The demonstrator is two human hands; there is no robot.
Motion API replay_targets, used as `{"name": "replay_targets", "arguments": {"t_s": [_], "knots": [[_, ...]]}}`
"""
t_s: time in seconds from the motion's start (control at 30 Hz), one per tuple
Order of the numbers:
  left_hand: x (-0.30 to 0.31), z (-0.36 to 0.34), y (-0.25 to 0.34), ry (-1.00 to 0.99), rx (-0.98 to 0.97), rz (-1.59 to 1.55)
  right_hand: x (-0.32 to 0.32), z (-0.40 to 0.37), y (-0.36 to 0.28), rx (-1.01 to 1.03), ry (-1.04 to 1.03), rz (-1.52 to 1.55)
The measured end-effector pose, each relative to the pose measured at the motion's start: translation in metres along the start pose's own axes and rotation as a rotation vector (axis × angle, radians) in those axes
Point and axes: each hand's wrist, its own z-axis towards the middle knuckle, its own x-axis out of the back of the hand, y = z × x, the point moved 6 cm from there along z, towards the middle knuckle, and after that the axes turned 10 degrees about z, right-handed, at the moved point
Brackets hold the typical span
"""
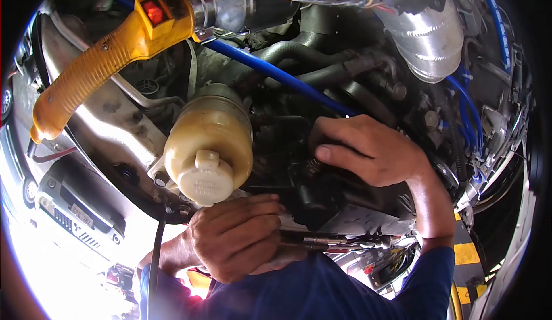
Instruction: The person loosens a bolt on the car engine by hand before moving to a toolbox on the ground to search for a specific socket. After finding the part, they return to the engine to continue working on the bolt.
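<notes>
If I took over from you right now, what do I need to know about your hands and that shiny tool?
Left hand: closed in a fist around a metal tool whose shaft points to the right under the dark engine part.
Right hand: lies on top of that dark part, thumb out; I cannot tell whether it grips.
Nearby: a cream reservoir with its cap on sits beside the left hand, and a yellow work light hangs above.
Done and left: the dark part is in place. The tool's tip is hidden, so I cannot tell whether anything is loosened.
</notes>
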Motion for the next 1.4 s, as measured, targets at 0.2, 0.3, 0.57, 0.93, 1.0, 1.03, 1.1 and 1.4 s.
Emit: {"name": "replay_targets", "arguments": {"t_s": [0.2, 0.3, 0.57, 0.93, 1.0, 1.03, 1.1, 1.4], "knots": [[0.001, -0.001, 0.000, -0.024, -0.002, 0.009, -0.003, -0.003, -0.008, 0.068, -0.033, -0.024], [0.001, -0.002, 0.000, -0.013, 0.001, 0.013, -0.004, -0.002, -0.008, 0.048, -0.009, -0.045], [0.004, 0.009, 0.000, -0.076, 0.019, 0.055, -0.012, 0.001, -0.004, 0.027, 0.036, -0.226], [-0.034, 0.024, 0.002, -0.391, 0.434, 0.266, -0.013, -0.133, -0.064, 0.288, 0.645, -0.684], [-0.037, 0.028, 0.009, -0.421, 0.573, 0.260, -0.034, -0.178, -0.067, 0.274, 0.758, -0.659], [-0.037, 0.027, 0.005, -0.421, 0.603, 0.269, -0.042, -0.194, -0.066, 0.296, 0.807, -0.623], [-0.036, 0.032, -0.002, -0.445, 0.687, 0.296, -0.066, -0.236, -0.060, 0.325, 0.898, -0.576], [-0.044, 0.048, -0.071, -0.530, 0.689, 0.161, -0.233, -0.364, 0.085, 0.095, 1.509, 0.039]]}}
